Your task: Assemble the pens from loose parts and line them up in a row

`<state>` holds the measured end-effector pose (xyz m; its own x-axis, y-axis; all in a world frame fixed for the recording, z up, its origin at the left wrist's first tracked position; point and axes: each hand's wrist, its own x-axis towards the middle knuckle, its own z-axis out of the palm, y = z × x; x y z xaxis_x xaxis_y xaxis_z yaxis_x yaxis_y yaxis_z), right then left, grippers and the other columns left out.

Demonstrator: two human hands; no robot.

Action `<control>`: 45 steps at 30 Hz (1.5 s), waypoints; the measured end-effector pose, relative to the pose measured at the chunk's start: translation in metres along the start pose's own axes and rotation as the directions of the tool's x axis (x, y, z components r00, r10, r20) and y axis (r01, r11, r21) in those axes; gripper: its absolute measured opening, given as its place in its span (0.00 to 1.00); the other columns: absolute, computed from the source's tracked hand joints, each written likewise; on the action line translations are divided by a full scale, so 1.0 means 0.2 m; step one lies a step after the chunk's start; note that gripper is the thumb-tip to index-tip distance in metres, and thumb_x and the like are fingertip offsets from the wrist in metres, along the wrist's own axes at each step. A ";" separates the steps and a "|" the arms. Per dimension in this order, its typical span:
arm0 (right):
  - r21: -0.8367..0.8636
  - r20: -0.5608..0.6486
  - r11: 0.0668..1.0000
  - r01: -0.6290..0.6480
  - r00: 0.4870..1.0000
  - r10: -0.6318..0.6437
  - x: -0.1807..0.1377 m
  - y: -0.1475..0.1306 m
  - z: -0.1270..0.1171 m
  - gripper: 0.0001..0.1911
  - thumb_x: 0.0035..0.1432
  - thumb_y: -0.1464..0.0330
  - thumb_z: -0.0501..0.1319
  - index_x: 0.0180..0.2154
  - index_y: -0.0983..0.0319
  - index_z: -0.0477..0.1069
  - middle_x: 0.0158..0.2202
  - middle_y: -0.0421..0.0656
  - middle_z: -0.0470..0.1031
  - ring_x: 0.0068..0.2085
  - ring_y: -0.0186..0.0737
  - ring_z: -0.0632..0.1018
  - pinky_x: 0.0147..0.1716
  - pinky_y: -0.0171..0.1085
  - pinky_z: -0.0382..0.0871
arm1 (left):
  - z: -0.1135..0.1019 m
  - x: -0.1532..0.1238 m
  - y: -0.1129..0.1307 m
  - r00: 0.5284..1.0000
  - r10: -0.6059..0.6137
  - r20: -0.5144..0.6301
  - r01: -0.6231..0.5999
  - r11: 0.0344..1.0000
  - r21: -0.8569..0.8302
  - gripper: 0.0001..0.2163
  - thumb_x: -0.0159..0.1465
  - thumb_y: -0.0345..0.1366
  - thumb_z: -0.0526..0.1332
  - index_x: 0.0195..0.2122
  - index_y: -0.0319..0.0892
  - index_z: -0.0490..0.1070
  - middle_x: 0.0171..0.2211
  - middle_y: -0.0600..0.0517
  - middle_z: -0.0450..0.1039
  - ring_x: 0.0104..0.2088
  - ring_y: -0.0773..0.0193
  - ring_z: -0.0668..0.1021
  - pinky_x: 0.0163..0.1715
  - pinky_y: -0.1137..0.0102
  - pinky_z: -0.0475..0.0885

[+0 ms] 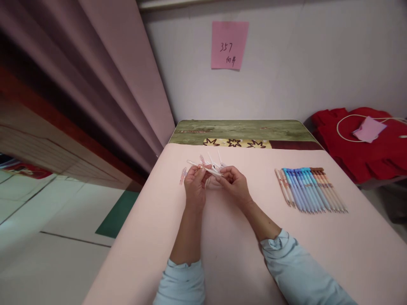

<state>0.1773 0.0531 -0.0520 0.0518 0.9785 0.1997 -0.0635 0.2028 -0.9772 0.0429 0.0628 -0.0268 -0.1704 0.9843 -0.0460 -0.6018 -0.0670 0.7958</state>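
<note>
Over the middle of the pink-covered table, my left hand (196, 182) pinches a slim pale pen (212, 171) between thumb and fingers. My right hand (235, 183) closes its thumb and fingers on the right end of that pen. Behind and below my hands lie several thin white sticks (219, 157), partly hidden by my fingers; I cannot tell exactly what they are. A small clear pinkish piece (183, 175) rests just left of my left hand. To the right, a row of pens (305, 190) with brown, blue and beige barrels lies side by side.
Pink sheeting (152, 237) covers most of the table, with a green patterned strip (190, 129) bare at the back. Red fabric (337, 148) with a cord and pink paper lies beyond the right edge. A curtain (127, 63) hangs at left; a pink note (229, 44) is on the wall.
</note>
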 end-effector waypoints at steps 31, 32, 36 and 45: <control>-0.111 -0.036 0.991 0.081 0.996 -0.086 -0.01 0.02 0.01 0.15 0.55 0.55 0.67 0.35 0.60 0.74 0.21 0.35 0.65 0.21 0.30 0.62 0.21 0.31 0.57 | 0.03 -0.02 0.00 0.998 -0.047 -0.034 0.048 0.998 0.032 0.13 0.51 0.38 0.73 0.32 0.39 0.73 0.34 0.49 0.80 0.33 0.65 0.80 0.39 0.69 0.74; -0.114 -0.042 0.990 0.088 0.995 -0.093 -0.02 0.01 0.01 0.15 0.55 0.55 0.67 0.35 0.60 0.74 0.21 0.34 0.65 0.21 0.30 0.62 0.21 0.31 0.57 | 0.03 -0.01 0.00 0.997 -0.064 -0.048 0.066 0.997 0.042 0.13 0.51 0.38 0.73 0.32 0.38 0.73 0.34 0.48 0.80 0.32 0.66 0.80 0.37 0.70 0.74; -0.127 -0.020 0.988 0.092 0.995 -0.096 -0.02 -0.01 0.00 0.17 0.59 0.54 0.63 0.30 0.61 0.75 0.20 0.36 0.68 0.20 0.31 0.64 0.21 0.32 0.60 | 0.03 -0.02 0.00 0.995 -0.081 -0.053 0.085 0.993 0.085 0.12 0.51 0.39 0.73 0.31 0.37 0.76 0.32 0.48 0.80 0.28 0.68 0.79 0.33 0.72 0.73; -0.102 -0.002 0.992 0.072 0.997 -0.073 -0.02 -0.02 0.01 0.17 0.55 0.53 0.66 0.39 0.59 0.72 0.21 0.34 0.67 0.21 0.31 0.65 0.22 0.32 0.60 | 0.04 -0.02 0.00 0.998 -0.047 -0.031 0.050 0.994 0.094 0.12 0.52 0.41 0.73 0.31 0.38 0.77 0.31 0.50 0.79 0.28 0.68 0.78 0.32 0.72 0.72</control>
<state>0.1761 0.0476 -0.0485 0.0584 0.9610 0.2704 0.0422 0.2682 -0.9624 0.0501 0.0594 -0.0225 -0.1659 0.9809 -0.1021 -0.5336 -0.0022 0.8457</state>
